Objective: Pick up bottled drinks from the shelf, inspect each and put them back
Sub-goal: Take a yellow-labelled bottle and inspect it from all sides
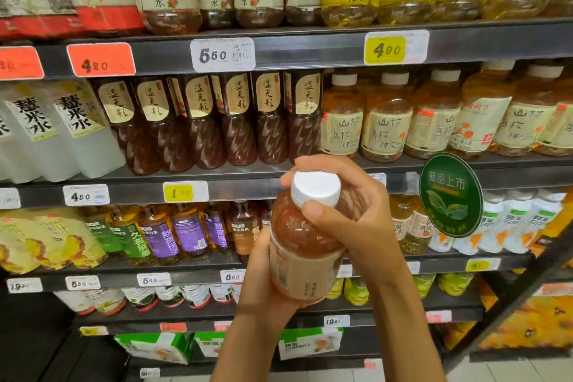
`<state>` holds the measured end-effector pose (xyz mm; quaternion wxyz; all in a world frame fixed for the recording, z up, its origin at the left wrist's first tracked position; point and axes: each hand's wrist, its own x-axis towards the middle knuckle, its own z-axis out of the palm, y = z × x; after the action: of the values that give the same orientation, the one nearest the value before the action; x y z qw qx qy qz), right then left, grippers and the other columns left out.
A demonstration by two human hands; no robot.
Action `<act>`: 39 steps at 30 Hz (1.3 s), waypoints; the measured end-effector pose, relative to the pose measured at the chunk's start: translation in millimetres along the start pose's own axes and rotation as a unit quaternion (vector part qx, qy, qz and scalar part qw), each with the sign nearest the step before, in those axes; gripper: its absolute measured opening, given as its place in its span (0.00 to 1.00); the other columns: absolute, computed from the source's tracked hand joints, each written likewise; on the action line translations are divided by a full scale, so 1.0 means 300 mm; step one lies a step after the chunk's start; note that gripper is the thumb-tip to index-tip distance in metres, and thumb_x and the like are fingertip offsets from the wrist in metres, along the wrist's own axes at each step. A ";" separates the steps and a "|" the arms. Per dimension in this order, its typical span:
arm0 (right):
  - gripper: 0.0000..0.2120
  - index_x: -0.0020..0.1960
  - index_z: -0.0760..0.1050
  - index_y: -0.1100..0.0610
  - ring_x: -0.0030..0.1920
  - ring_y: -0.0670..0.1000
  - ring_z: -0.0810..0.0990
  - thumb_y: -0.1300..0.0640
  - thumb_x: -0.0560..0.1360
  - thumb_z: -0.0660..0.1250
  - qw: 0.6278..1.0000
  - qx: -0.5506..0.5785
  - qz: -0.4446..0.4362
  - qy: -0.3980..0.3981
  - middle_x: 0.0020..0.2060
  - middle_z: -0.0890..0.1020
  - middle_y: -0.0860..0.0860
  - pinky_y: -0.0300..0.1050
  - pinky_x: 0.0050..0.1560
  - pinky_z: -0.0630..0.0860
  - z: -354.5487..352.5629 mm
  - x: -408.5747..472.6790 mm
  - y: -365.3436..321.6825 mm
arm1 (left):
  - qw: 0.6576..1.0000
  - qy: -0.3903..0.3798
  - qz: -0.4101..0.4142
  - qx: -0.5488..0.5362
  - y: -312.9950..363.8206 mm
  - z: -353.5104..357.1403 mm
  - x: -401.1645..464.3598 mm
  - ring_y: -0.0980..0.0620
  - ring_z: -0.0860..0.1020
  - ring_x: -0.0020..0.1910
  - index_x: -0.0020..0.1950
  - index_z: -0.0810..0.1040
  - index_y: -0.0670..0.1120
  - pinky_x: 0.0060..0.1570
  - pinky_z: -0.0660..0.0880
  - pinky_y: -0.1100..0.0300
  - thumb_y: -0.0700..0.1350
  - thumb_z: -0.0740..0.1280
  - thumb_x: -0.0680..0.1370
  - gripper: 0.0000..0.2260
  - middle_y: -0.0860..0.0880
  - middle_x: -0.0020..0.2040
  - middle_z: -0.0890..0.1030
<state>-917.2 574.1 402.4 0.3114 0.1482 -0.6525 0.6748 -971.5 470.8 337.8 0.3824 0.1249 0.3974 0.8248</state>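
Amber plastic drink bottle [302,245] with white screw cap [316,188], held before dark metal shelf [310,46].
Left hand [263,285] wraps its base at 7 o'clock (label turned sideways); right hand [347,208] curls round the cap.

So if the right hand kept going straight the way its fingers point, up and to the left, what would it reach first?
Probably the dark twisted-body bottles on the shelf above. The right hand grips the held bottle at its white cap, so that goes along. Depth is unclear.
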 end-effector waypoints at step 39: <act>0.18 0.47 0.84 0.58 0.49 0.54 0.84 0.45 0.68 0.70 0.938 0.240 0.195 0.159 0.48 0.85 0.58 0.47 0.51 0.80 -0.075 0.061 0.028 | 0.939 -0.086 0.006 0.334 0.134 0.063 -0.071 0.51 0.82 0.53 0.58 0.79 0.53 0.50 0.80 0.57 0.70 0.58 0.67 0.29 0.46 0.53 0.84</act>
<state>-931.6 600.4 404.6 0.2289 -0.0211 -0.4290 0.8736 -968.7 450.0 382.2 0.3466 0.3178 0.6148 0.6332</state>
